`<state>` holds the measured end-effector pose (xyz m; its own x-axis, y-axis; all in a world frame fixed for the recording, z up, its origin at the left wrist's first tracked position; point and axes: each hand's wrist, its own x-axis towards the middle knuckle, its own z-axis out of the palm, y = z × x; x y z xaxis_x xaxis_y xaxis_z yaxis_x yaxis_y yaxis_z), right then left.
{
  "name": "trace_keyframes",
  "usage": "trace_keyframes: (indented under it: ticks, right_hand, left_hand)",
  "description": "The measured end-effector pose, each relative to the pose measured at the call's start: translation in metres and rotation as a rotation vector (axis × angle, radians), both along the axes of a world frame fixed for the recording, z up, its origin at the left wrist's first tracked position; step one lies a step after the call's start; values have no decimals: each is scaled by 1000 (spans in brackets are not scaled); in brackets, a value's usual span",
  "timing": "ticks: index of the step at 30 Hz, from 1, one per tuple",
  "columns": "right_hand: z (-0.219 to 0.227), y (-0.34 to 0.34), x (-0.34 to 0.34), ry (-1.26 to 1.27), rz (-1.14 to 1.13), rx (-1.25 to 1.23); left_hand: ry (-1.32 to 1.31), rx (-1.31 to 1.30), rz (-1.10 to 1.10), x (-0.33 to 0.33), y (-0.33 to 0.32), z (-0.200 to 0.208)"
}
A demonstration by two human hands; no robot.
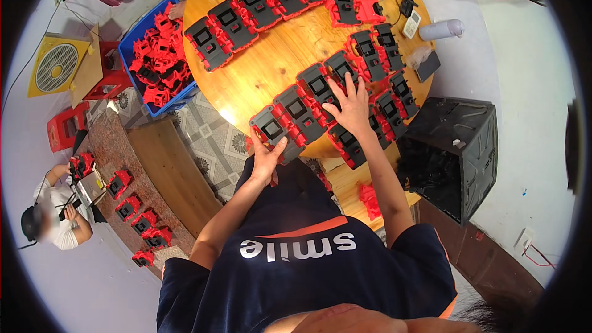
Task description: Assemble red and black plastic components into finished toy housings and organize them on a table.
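On the round wooden table, black-and-red plastic housings, each with a square recess, stand side by side in rows. My left hand (pixel 265 163) is at the near end of the front row, thumb and fingers round the near edge of the end housing (pixel 269 127); its lower fingers are partly hidden. Farther along that row, my right hand (pixel 354 111) lies with fingers spread, its fingertips over a housing (pixel 339 66) and the gap beside it. Next to my left hand is another housing (pixel 297 109). More housings (pixel 390 110) sit beyond my right wrist.
A second row of housings (pixel 251 1) runs along the far side of the wooden table (pixel 283 43). A blue crate (pixel 126 55) of red parts stands left. A black bin (pixel 456 148) lies at right, near a bottle (pixel 441 29). Another person (pixel 65 219) works at a side table.
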<state>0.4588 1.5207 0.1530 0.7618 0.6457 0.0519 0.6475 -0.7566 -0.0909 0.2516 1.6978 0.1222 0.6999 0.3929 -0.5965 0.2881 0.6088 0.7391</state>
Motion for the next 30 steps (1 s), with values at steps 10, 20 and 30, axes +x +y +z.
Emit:
trace_keyframes:
  ticks: [10,20,30]
  right_hand:
    - [-12,73,74,-26,66,134]
    - [45,27,96,-69,-107,385]
    - [-20,-213,70,202,-637,532]
  left_hand:
    - [-63,293,-20,73,74,-4]
    - [164,160,17,87,77,13]
    - [394,-426,-720,66,-94,19]
